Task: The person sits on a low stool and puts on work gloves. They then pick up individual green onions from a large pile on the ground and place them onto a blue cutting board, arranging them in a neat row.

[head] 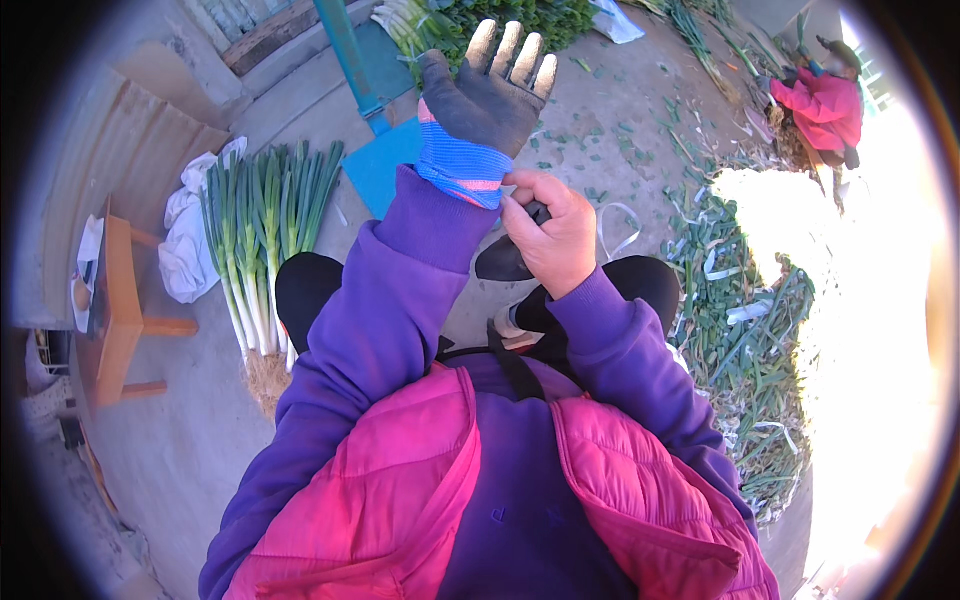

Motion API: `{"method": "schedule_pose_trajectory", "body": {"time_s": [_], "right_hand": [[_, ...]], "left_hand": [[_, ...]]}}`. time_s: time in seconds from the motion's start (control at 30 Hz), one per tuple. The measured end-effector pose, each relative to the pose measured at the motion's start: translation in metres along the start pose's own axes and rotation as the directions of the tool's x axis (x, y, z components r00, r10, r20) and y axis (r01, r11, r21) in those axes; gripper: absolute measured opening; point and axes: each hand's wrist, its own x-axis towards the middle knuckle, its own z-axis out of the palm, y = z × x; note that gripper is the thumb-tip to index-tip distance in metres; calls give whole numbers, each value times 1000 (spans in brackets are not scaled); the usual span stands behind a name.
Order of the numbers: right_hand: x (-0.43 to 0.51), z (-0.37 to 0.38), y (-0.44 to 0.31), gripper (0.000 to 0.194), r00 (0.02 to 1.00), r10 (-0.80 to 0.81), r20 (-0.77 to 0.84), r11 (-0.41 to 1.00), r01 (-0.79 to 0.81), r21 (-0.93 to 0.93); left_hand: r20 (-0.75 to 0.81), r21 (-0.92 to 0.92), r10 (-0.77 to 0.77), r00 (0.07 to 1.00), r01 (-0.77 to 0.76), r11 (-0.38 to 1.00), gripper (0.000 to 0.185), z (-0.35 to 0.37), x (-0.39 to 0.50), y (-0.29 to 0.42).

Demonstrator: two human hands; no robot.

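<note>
My left hand (491, 97) wears a black-coated work glove with a blue and pink knitted cuff. It is raised with its fingers apart and holds nothing. The bare fingers of my right hand (551, 225) pinch the edge of the glove cuff (465, 169) at the left wrist. A black object, partly hidden, shows between the right thumb and fingers; what it is I cannot tell. On the floor at the left lies a bundle of long green onions (259, 240), its roots towards me.
A blue metal plate with a post (386, 161) stands ahead. A wooden stool (120, 322) and a white plastic bag (187, 247) are at the left. Cut onion leaves (742, 360) are heaped at the right. More green onions (487, 30) lie at the top; a person (821, 105) works far right.
</note>
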Motion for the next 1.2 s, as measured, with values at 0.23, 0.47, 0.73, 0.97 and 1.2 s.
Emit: {"method": "schedule_pose_trajectory", "body": {"time_s": [0.23,0.47,0.73,0.97,1.2], "right_hand": [[5,1,-5,19,984,-176,9,984,176,25],[0,-17,-24,7,884,-212,417,974,227,14],[-18,-16,-40,11,801,-254,542,966,234,107],[-37,-17,-31,12,809,-145,570,966,240,-96],[-36,-69,12,11,886,455,94,826,-459,327]], "left_hand": [[-7,-154,-9,1000,8,988,72,8,-4,0],[-95,-1,-21,995,21,1000,67,14,-18,6],[27,58,-123,992,122,991,58,27,-33,-3],[-178,428,-297,938,346,835,51,21,-54,-11],[-377,668,-332,865,502,549,50,-15,-106,7]]}}
